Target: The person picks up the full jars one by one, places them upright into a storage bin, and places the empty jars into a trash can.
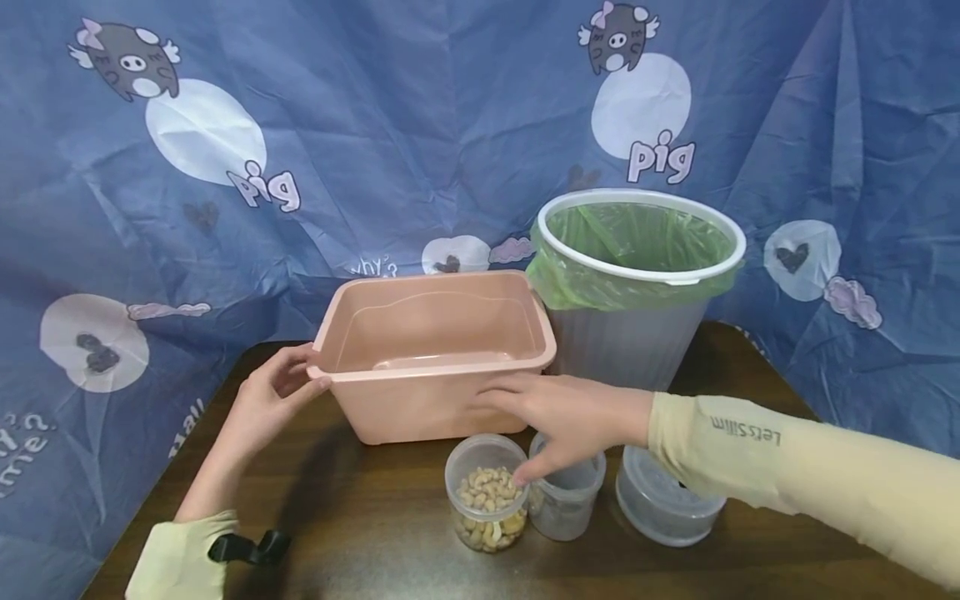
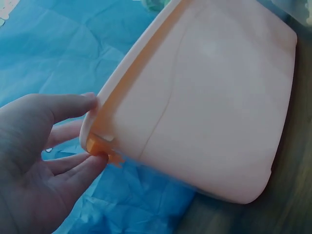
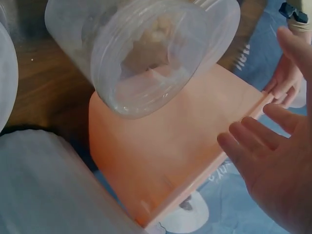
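Observation:
A pink plastic basin (image 1: pixel 420 408) stands on the dark wooden table. My left hand (image 1: pixel 262 404) pinches the basin's left front corner at the rim; the left wrist view shows thumb and fingertips on opposite sides of the rim (image 2: pixel 87 122). My right hand (image 1: pixel 558 412) hovers before the basin's front wall, palm down, fingers stretched left and holding nothing. Whether its fingertips touch that wall is unclear. Below it are a clear jar (image 1: pixel 457 487) partly filled with cashews (image 1: pixel 489 490) and a second clear jar (image 1: pixel 566 518), partly hidden by the hand.
A third round clear container (image 1: pixel 667 521) sits to the right, partly under the right sleeve. Behind it, a grey bin (image 1: pixel 615 350) with a white rim and green bag (image 1: pixel 637 292) stands beside the basin. A blue printed cloth (image 1: pixel 450 125) hangs behind the table.

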`<state>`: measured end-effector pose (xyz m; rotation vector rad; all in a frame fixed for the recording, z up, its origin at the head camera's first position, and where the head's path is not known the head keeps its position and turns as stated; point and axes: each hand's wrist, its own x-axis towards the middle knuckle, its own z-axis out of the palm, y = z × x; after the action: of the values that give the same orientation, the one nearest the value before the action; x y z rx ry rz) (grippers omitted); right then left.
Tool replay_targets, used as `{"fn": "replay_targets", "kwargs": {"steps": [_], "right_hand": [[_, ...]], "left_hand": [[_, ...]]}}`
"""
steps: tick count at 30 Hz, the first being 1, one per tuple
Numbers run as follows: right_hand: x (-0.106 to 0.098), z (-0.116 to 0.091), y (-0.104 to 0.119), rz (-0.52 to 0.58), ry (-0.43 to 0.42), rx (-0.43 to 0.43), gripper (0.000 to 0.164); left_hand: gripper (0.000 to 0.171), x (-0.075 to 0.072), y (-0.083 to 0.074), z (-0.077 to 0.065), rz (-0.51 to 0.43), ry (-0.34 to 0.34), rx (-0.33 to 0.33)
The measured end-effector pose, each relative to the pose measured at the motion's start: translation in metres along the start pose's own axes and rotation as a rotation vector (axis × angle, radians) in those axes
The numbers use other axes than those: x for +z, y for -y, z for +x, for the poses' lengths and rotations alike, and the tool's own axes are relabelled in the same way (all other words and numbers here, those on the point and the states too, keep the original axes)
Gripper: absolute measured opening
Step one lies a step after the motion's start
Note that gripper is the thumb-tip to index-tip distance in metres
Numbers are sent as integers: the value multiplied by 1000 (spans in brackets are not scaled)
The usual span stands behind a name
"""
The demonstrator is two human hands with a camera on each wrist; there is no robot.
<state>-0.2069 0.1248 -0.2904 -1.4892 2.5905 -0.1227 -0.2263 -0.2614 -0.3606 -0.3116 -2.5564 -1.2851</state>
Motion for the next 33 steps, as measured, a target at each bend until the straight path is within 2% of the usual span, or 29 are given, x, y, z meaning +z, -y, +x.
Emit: {"fn": "replay_targets", "kwargs": {"steps": [3,7,13,22,28,33], "right_hand": [[-2,10,-1,71,63,-2,93],[-5,25,1,125,154,-13,96],[-5,45,10,86,262,24,95],[14,62,23,1,342,86,95],[27,62,32,-33,344,132,97],[29,61,34,-30,361,151,97]], "left_hand": [[53,3,-1,0,-12,-17,-22],[66,5,-3,0,31,-38,-85],[64,9,-3,0,-29,-59,-134],[62,12,-2,0,-112,-79,-157],[65,11,-3,0,-120,-54,-168],[64,12,-1,-1,-142,-77,-184]]}}
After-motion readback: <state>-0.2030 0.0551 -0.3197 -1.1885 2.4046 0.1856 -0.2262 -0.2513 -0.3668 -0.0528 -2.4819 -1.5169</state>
